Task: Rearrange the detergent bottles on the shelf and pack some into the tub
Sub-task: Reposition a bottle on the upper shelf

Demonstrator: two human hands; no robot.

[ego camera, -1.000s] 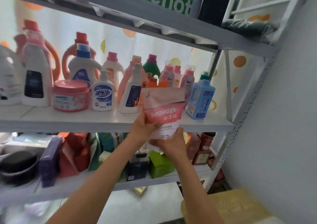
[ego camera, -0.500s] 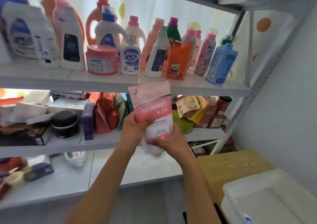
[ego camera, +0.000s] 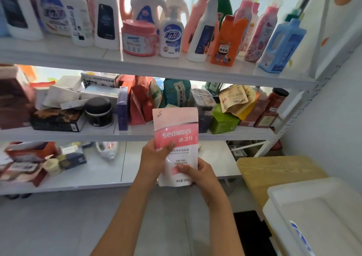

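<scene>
- The white tub (ego camera: pixel 321 216) at four o'clock runs off the right and bottom edges.
- The detergent bottles (ego camera: pixel 58 11) at eleven o'clock lose their tops (caps unseen).
- The pouch (ego camera: pixel 176 138)'s small print is unreadable.

Bottles (ego camera: pixel 203 30) crowd the top shelf (ego camera: pixel 58 54); white tub (ego camera: pixel 321 212) lies open

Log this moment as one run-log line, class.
stage: packing | left hand: grips pouch | right hand: grips pouch bottom | tub: lower right, pouch not in it

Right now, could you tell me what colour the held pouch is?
Pink and white, seen in the head view: pouch.
</scene>
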